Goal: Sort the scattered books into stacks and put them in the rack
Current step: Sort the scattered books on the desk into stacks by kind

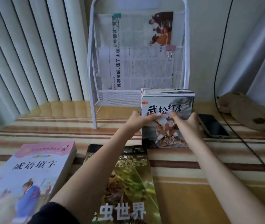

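A stack of thin books (167, 101) with a tiger picture on its front cover stands upright on the striped mat, just right of the rack's foot. My left hand (138, 119) grips its left edge with the thumb across the cover. On the opposite edge my right hand (187, 124) holds it the same way. The white wire-mesh rack (94, 78) stands behind against the wall, with newspaper sheets (138, 67) clipped inside it. A pink-topped book pile (36, 170) lies at the near left. A green insect book (128, 183) lies flat under my left forearm.
A dark phone (212, 126) lies on the mat right of the stack. A black cable (217, 65) hangs down the wall and runs across the mat at right. A tan plush item (248, 113) sits at the far right. Vertical blinds (23, 54) fill the left.
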A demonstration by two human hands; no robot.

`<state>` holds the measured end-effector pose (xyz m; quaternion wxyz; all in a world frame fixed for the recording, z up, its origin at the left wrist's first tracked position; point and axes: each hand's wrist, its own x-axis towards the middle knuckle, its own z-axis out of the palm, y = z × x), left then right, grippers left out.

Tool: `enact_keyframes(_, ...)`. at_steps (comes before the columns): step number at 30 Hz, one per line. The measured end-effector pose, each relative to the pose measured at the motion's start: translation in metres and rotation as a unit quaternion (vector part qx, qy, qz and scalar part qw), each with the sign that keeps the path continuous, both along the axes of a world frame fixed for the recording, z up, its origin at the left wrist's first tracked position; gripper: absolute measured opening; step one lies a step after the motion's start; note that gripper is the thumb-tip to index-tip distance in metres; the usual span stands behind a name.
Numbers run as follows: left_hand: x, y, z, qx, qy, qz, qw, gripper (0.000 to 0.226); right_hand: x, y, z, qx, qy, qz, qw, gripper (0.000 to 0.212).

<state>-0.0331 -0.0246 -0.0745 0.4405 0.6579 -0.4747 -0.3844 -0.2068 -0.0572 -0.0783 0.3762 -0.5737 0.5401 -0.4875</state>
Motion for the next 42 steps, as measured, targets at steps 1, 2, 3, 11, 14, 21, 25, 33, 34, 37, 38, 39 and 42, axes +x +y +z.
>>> enact_keyframes(1,0.000,-0.010,-0.007,-0.007,0.019,-0.006,1.000,0.111,-0.001,-0.007,-0.002,-0.006,-0.011,-0.001,1.000,0.067)
enact_keyframes(2,-0.002,-0.014,-0.009,-0.014,0.036,-0.007,0.999,0.110,-0.003,-0.013,-0.005,-0.012,-0.031,0.003,0.999,0.059)
enact_keyframes(3,-0.005,-0.014,-0.009,-0.027,0.059,-0.004,0.998,0.106,-0.006,-0.018,-0.008,-0.015,-0.055,0.016,0.998,0.052)
enact_keyframes(11,-0.019,-0.018,-0.025,-0.159,0.100,0.089,0.978,0.061,-0.008,-0.029,-0.022,-0.043,-0.103,0.044,0.993,0.039)
enact_keyframes(14,-0.028,-0.010,-0.015,-0.180,0.040,0.111,0.977,0.067,-0.010,-0.024,-0.022,-0.043,-0.113,0.017,0.993,0.048)
enact_keyframes(21,-0.068,0.026,0.040,-0.232,-0.053,0.065,0.969,0.061,-0.044,0.011,-0.001,-0.046,-0.173,0.006,0.984,0.070)
enact_keyframes(25,-0.086,0.059,0.042,-0.219,-0.004,0.032,0.975,0.063,-0.070,0.050,0.016,-0.074,-0.164,0.014,0.984,0.065)
enact_keyframes(33,-0.111,0.127,0.011,-0.229,0.015,0.009,0.973,0.056,-0.106,0.133,0.003,-0.114,-0.131,-0.006,0.985,0.059)
enact_keyframes(34,-0.112,0.133,0.007,-0.232,0.012,0.005,0.973,0.054,-0.110,0.141,0.000,-0.122,-0.130,-0.004,0.984,0.059)
enact_keyframes(37,-0.117,0.148,-0.003,-0.230,0.004,-0.010,0.973,0.054,-0.119,0.158,-0.004,-0.142,-0.116,0.006,0.983,0.051)
enact_keyframes(38,-0.118,0.153,-0.005,-0.226,0.004,-0.023,0.974,0.056,-0.122,0.162,-0.005,-0.140,-0.111,0.010,0.984,0.051)
enact_keyframes(39,-0.119,0.157,-0.005,-0.228,0.003,-0.043,0.973,0.062,-0.124,0.165,-0.004,-0.140,-0.105,0.015,0.984,0.056)
enact_keyframes(42,-0.113,0.160,-0.001,-0.271,-0.006,-0.118,0.955,0.093,-0.128,0.166,0.009,-0.135,-0.080,0.022,0.987,0.084)
